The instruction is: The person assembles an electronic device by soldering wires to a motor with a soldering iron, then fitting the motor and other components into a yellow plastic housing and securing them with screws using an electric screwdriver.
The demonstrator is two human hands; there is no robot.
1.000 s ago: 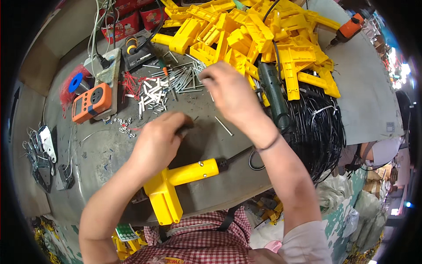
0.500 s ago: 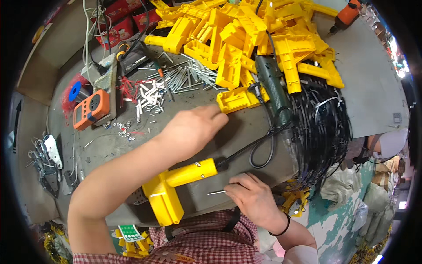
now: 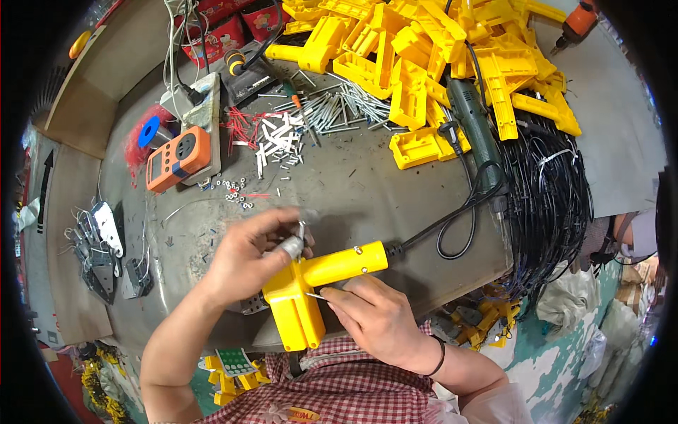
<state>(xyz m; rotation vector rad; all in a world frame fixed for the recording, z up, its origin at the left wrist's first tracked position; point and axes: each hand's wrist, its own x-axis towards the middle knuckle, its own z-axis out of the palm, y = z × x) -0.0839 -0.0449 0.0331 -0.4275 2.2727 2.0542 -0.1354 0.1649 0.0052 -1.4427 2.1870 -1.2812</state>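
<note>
A yellow pistol-shaped tool housing (image 3: 311,290) lies on the grey bench near its front edge, with a black cord running from its nose. My left hand (image 3: 247,254) rests on the housing's rear top and pinches a small grey metal part (image 3: 293,244) there. My right hand (image 3: 374,314) sits just in front of the housing and holds a thin metal screw (image 3: 318,296) whose tip touches the housing's side below the barrel.
A heap of yellow plastic housings (image 3: 438,63) fills the back of the bench. Loose screws (image 3: 339,106), red and white wire ends (image 3: 272,138), an orange meter (image 3: 178,159), a green rotary tool (image 3: 477,127) and a bundle of black cords (image 3: 558,205) lie around.
My left hand came back from the yellow pile to the housing's rear with a small metal part. My right hand moved up from the bench front and set a screw against the housing.
</note>
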